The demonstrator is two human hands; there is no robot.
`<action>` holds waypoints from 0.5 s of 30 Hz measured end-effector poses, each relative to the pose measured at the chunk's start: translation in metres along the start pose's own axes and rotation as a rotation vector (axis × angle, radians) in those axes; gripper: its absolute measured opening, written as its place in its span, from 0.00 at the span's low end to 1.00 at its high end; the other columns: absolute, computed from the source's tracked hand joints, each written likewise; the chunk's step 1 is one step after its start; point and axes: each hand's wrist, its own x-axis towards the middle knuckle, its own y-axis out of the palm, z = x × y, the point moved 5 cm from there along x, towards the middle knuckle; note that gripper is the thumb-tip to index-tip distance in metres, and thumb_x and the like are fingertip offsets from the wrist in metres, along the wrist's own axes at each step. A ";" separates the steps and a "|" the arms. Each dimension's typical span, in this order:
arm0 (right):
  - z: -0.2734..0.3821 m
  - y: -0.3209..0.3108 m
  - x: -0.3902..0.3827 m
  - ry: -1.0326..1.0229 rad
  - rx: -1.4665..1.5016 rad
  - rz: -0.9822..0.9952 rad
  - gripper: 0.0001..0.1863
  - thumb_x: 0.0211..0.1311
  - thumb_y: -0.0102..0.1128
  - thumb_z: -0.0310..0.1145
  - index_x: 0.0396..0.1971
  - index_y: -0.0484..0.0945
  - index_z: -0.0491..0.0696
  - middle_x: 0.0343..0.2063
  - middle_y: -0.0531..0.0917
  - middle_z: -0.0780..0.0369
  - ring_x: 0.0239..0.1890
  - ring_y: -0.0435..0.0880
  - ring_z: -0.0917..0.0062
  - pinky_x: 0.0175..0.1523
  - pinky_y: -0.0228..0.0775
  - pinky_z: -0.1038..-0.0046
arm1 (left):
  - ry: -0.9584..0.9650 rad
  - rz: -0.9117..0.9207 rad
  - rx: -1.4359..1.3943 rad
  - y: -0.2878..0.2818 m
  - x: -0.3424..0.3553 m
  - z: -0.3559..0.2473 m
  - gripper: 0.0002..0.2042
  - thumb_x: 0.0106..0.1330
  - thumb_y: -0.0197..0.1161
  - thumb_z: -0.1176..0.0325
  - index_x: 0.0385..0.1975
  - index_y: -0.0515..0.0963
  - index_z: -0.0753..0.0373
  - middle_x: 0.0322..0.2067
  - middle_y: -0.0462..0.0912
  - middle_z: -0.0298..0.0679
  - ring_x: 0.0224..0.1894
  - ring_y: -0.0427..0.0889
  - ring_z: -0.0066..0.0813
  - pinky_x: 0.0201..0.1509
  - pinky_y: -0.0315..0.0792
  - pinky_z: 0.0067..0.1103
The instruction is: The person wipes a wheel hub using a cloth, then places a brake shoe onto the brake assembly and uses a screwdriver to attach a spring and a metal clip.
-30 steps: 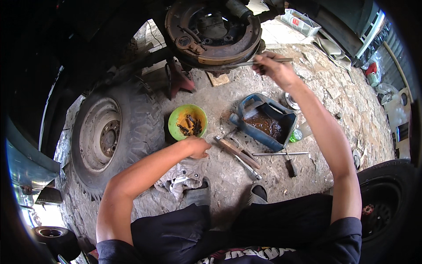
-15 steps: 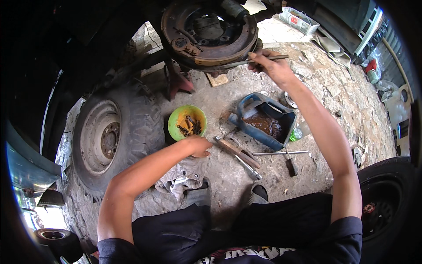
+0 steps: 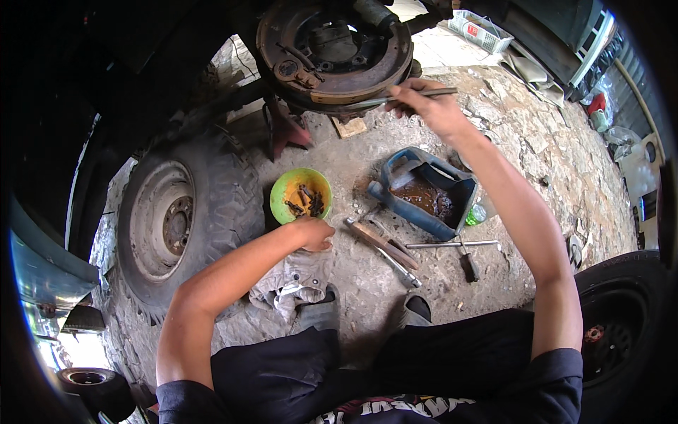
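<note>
My right hand (image 3: pixel 432 112) is closed round a long thin metal bar (image 3: pixel 441 91). The bar's far end reaches the lower edge of a rusty drum brake assembly (image 3: pixel 311 99), at the curved brake shoe. My left hand (image 3: pixel 312 234) hangs at the near rim of a lime-green bowl (image 3: pixel 280 189), above a grey cloth (image 3: pixel 300 279). Its fingers are curled in, and the palm side is hidden. Several dark, bolt-like metal parts (image 3: pixel 311 201) lie in the bowl.
A cut blue plastic container (image 3: pixel 417 225) holds brown liquid. Nearby lie a wooden-handled hammer (image 3: pixel 371 237), a metal rod (image 3: pixel 452 244) and a brush (image 3: pixel 468 268). A large wheel (image 3: pixel 169 222) stands left, beside a red jack stand (image 3: pixel 286 134); another tyre (image 3: pixel 614 297) is at right.
My right hand and the bar have shifted slightly left along the brake's lower edge. My left hand has drawn its fingers in a little, staying by the bowl.
</note>
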 end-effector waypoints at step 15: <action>-0.005 0.002 -0.001 0.040 0.013 -0.001 0.15 0.66 0.62 0.40 0.38 0.80 0.41 0.28 0.84 0.60 0.30 0.79 0.80 0.39 0.71 0.77 | 0.024 -0.021 0.020 -0.009 0.004 -0.004 0.19 0.65 0.59 0.55 0.50 0.76 0.61 0.44 0.83 0.50 0.49 0.81 0.50 0.53 0.74 0.38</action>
